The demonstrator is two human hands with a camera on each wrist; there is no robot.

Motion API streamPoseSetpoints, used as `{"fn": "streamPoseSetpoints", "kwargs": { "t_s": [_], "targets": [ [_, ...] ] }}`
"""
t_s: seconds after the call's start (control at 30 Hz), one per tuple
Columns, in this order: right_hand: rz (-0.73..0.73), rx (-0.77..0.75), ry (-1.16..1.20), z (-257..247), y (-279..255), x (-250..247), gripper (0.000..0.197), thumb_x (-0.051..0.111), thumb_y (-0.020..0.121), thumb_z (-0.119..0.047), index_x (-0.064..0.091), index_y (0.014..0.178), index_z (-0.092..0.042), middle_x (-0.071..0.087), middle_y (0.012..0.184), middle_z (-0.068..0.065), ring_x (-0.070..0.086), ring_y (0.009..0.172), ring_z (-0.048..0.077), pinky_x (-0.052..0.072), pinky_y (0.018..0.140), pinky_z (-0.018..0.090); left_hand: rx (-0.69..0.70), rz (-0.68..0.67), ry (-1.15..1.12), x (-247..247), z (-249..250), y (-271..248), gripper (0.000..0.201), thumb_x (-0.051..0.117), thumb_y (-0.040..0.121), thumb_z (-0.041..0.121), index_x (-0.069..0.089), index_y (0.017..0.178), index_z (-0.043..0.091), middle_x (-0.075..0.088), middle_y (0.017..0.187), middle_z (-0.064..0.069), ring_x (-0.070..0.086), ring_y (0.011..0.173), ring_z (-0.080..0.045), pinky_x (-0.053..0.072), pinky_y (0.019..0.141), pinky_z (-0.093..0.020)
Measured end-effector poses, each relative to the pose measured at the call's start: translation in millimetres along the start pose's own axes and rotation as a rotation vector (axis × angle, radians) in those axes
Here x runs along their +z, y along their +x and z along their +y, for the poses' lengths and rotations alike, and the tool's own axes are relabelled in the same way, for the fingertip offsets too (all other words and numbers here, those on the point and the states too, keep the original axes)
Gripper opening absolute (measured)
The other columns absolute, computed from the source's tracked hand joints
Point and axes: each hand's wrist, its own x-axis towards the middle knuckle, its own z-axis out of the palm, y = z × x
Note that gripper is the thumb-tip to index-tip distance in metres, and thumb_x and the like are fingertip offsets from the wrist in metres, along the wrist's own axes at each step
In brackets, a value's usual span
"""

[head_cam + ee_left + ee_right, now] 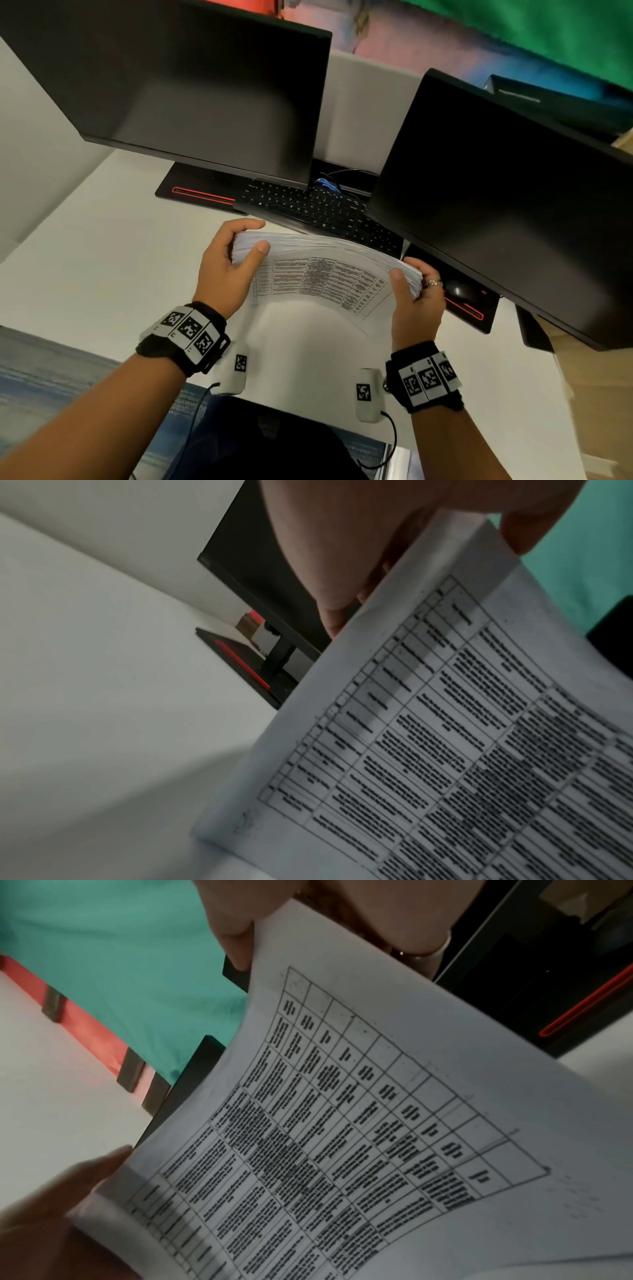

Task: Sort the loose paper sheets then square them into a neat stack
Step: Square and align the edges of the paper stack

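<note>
A thick stack of paper sheets (pixel 325 274) is held upright on its long edge above the white desk (pixel 102 274), bowed toward me, with a printed table on the facing sheet (pixel 445 737) (pixel 342 1123). My left hand (pixel 229 263) grips the stack's left end, thumb on the front and fingers curled over the top and back. My right hand (pixel 416 291), wearing a ring, grips the right end the same way. In the wrist views the left thumb (pixel 534 528) and the right thumb (pixel 232 934) press on the front sheet.
Two dark monitors (pixel 191 92) (pixel 507 205) stand close behind the stack, with a black keyboard (pixel 315 209) between them and a mouse (pixel 459 291) beside my right hand. The desk's front edge (pixel 102 356) lies near my wrists.
</note>
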Motion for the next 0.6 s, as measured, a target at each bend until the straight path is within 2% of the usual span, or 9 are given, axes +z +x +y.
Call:
{"fn": "streamPoseSetpoints", "kwargs": {
  "t_s": [0.13,0.3,0.4,0.5,0.6],
  "targets": [
    [0.036,0.0,0.002,2,-1,1,0.018,0.064,0.094,-0.018,0.061,0.097,-0.035,0.067,0.099,0.003,0.07,0.086,0.015,0.057,0.06,0.021,0.068,0.035,0.064,-2,2,2,0.009,0.065,0.093,0.006,0.067,0.099,0.012,0.07,0.111,-0.003,0.064,0.103,-0.005,0.048,0.089,-0.014],
    [0.072,0.011,0.006,4,0,4,0.014,0.06,0.096,-0.019,0.061,0.096,-0.032,0.066,0.094,0.001,0.068,0.083,0.012,0.057,0.06,0.02,0.173,-0.017,0.153,-6,3,2,0.009,0.063,0.094,0.002,0.067,0.095,0.01,0.071,0.105,-0.002,0.065,0.101,-0.007,0.047,0.09,-0.016],
    [0.075,0.014,0.012,4,0,5,0.013,0.059,0.097,-0.02,0.061,0.095,-0.032,0.066,0.092,-0.001,0.069,0.08,0.009,0.056,0.059,0.019,0.122,-0.024,0.126,-6,5,0,0.011,0.06,0.095,0.0,0.063,0.092,0.011,0.07,0.106,0.001,0.064,0.099,-0.004,0.046,0.088,-0.014],
    [0.078,0.015,0.016,5,0,6,0.011,0.058,0.098,-0.02,0.061,0.097,-0.03,0.066,0.092,-0.002,0.069,0.078,0.004,0.056,0.058,0.018,0.002,0.008,0.03,-3,7,1,0.014,0.059,0.092,-0.004,0.059,0.09,0.009,0.071,0.103,-0.001,0.064,0.096,-0.004,0.047,0.083,-0.013],
    [0.085,0.025,0.024,6,0,5,0.007,0.057,0.098,-0.019,0.061,0.101,-0.024,0.066,0.093,-0.001,0.069,0.078,0.003,0.056,0.058,0.017,-0.125,0.089,-0.174,1,10,4,0.02,0.056,0.09,-0.009,0.054,0.101,0.008,0.074,0.1,-0.006,0.068,0.095,-0.012,0.052,0.084,-0.02]
  ]
}}
